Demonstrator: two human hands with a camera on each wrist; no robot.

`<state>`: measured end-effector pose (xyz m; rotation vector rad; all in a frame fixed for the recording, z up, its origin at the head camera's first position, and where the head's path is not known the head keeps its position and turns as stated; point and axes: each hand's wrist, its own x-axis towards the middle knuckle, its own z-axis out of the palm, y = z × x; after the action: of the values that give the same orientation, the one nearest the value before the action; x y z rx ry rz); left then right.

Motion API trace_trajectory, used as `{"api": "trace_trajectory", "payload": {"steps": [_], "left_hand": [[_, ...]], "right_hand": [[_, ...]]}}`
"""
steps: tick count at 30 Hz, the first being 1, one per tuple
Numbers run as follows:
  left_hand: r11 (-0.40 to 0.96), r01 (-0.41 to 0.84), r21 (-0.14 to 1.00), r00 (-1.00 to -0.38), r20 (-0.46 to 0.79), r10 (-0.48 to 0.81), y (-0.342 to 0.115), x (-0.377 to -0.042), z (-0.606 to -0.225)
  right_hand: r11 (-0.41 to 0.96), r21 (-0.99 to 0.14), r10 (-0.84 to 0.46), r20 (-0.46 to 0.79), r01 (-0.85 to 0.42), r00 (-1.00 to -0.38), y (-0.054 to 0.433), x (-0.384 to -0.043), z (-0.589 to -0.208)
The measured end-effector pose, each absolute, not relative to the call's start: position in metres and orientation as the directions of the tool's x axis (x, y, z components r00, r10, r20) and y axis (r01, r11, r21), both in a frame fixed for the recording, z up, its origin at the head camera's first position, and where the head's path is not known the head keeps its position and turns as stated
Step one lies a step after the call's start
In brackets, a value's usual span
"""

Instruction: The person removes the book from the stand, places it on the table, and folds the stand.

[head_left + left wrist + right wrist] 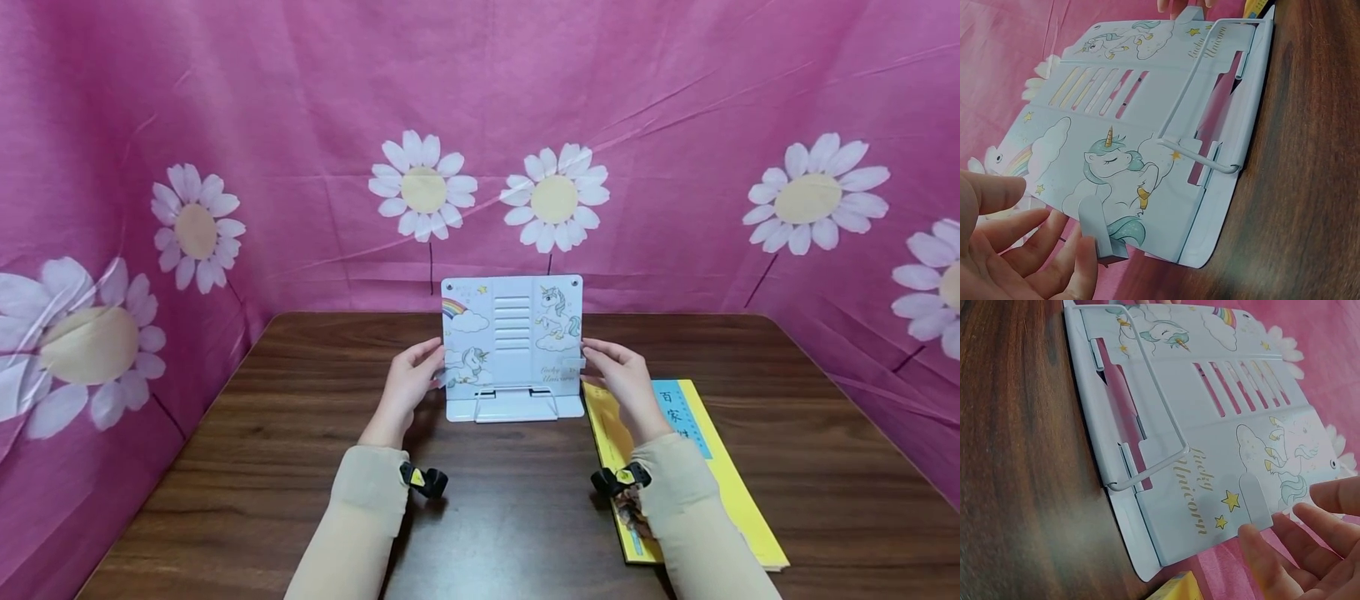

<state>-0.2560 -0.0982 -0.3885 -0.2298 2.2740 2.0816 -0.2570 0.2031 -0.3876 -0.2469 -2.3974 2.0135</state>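
A white metal book stand [513, 333] with unicorn and rainbow pictures stands upright on the table, its wire holder [517, 404] folded across the bottom ledge. My left hand [408, 379] is at its left edge, fingers loosely bent. In the left wrist view, one fingertip touches the left page clip [1099, 231]. My right hand [626, 379] mirrors this at the right edge. A fingertip there meets the right page clip [1255, 503], in the right wrist view. Neither hand plainly pinches the stand. Its back is hidden.
A yellow book [720, 475] with a blue title panel lies on the table under the right forearm. The brown wooden table [247, 467] ends at a pink curtain [315, 125] with printed daisies. Black straps circle both wrists.
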Motion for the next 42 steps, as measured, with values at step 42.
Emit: {"api": "trace_trajectory", "payload": {"steps": [42], "left_hand": [[0.103,-0.137,0.985,-0.984,-0.124,-0.126,-0.1024,-0.2548,-0.3903]], "right_hand": [[0.303,-0.952,-0.180,-0.100,0.041,-0.979,0.1997,-0.2586,-0.3910]]}}
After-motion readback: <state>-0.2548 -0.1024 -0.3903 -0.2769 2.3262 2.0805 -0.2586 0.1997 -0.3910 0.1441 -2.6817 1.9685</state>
